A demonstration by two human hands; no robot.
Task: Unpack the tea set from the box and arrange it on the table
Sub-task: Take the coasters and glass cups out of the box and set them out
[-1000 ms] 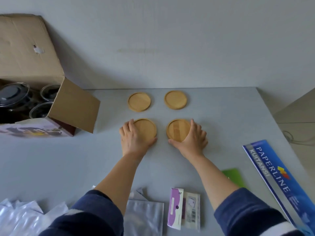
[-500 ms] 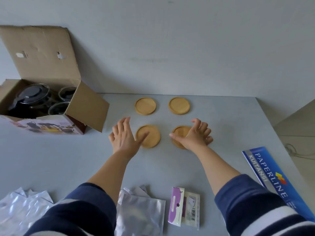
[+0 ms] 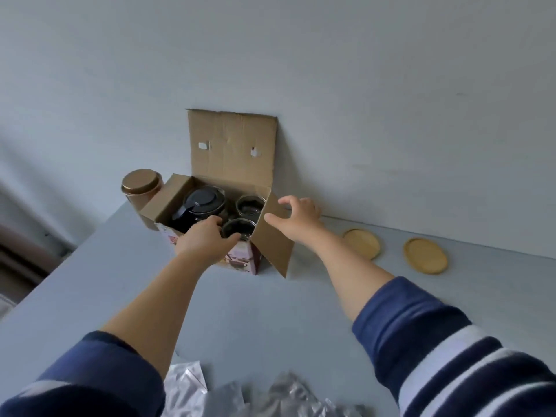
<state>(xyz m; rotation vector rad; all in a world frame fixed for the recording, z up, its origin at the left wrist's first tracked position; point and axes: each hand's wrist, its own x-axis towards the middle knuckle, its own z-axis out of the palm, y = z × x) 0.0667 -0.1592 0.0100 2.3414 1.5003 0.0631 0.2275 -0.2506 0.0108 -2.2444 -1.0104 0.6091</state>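
Observation:
The open cardboard box (image 3: 231, 152) stands at the table's far edge against the wall. Inside it are a dark glass teapot with a black lid (image 3: 201, 203) and two glass cups, one near (image 3: 240, 228) and one far (image 3: 251, 206). My left hand (image 3: 204, 239) reaches over the box's front wall, with fingers beside the near cup and the thumb at its rim. Whether it grips the cup is unclear. My right hand (image 3: 296, 218) hovers with fingers spread at the top edge of the box's right flap (image 3: 272, 245). Two round wooden coasters (image 3: 362, 243) (image 3: 424, 255) lie to the right.
A gold-lidded tin (image 3: 140, 183) stands behind the box's left corner. Crumpled clear plastic bags (image 3: 285, 398) lie at the near edge of the grey table (image 3: 270, 311). The table's left edge runs diagonally at left, with floor beyond it.
Both hands left the front coasters and moved left to the box. The view swung left, so only two coasters show. The left hand is now inside the box at the near cup.

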